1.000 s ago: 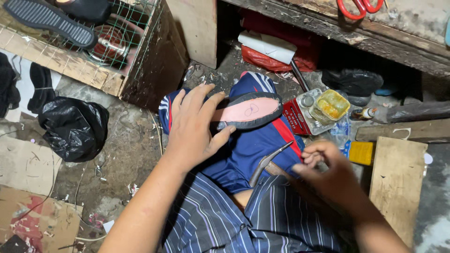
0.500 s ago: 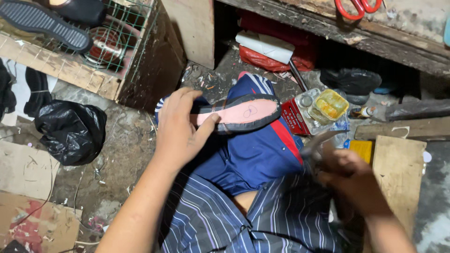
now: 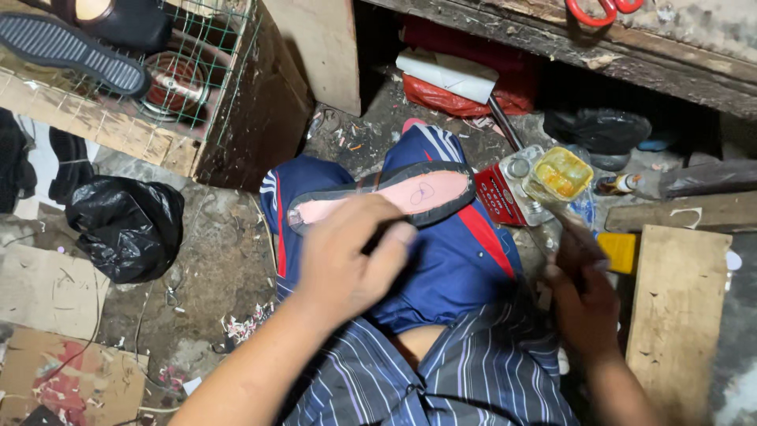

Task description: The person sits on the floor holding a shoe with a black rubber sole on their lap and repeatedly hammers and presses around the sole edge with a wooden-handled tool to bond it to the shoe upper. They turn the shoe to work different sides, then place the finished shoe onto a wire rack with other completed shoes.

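Note:
A shoe sole, pink inside with a black rim, lies across my knee on blue track trousers. My left hand grips its near end, fingers wrapped over the rim. My right hand is closed around a thin tool, blurred, whose tip points up at a small open pot of yellow glue. The pot rests on a red tin just right of the sole.
A black plastic bag lies on the dirty floor at left, below a wooden crate with green wire mesh and a black shoe. A wooden board is at right. Red scissors sit on the shelf above.
My right hand has lifted from my lap and moved the thin tool up toward the glue pot. My left hand has slid down the sole toward its near end.

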